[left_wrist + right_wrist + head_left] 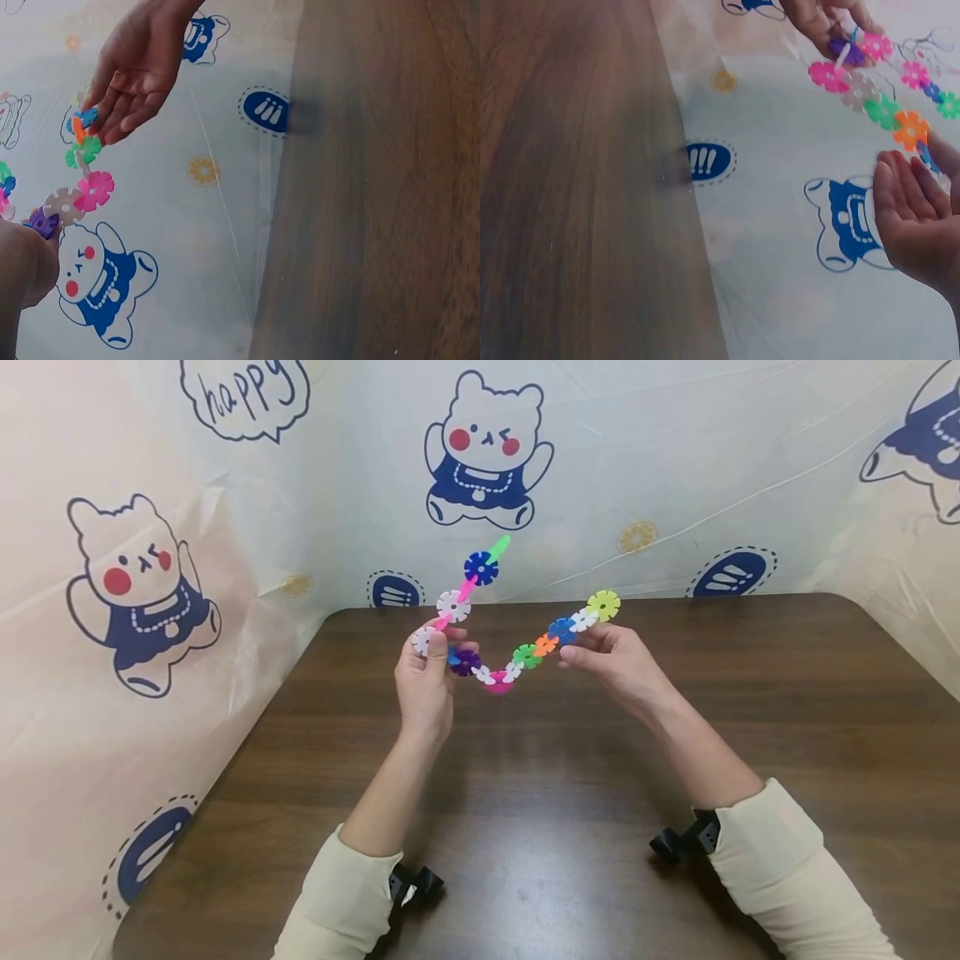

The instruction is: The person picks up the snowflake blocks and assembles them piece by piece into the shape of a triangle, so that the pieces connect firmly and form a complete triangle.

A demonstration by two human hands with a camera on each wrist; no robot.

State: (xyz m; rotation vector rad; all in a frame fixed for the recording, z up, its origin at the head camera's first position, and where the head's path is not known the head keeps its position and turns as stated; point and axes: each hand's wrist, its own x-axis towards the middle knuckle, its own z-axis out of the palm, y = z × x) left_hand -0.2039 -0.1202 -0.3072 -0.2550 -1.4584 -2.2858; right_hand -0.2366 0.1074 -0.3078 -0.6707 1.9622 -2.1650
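A chain of interlocking notched plastic discs (527, 655) in many colours is held up above the table, sagging between the hands. My left hand (423, 689) grips it near a white disc (422, 641), thumb in front. Beyond that grip the chain's end sticks up and away, with a dark blue disc (481, 568) and a light green disc (498, 550) at the tip. My right hand (622, 664) pinches the other side by a blue disc (562, 630); a yellow disc (603, 605) ends it there. The pink disc (95, 191) sits at the low middle of the sag.
Below the hands is a brown wooden table (525, 802) with rounded far corners. A pale curtain (337, 485) printed with cartoon bears hangs behind it and along the left. Black wrist cameras (686, 839) are strapped at both cuffs.
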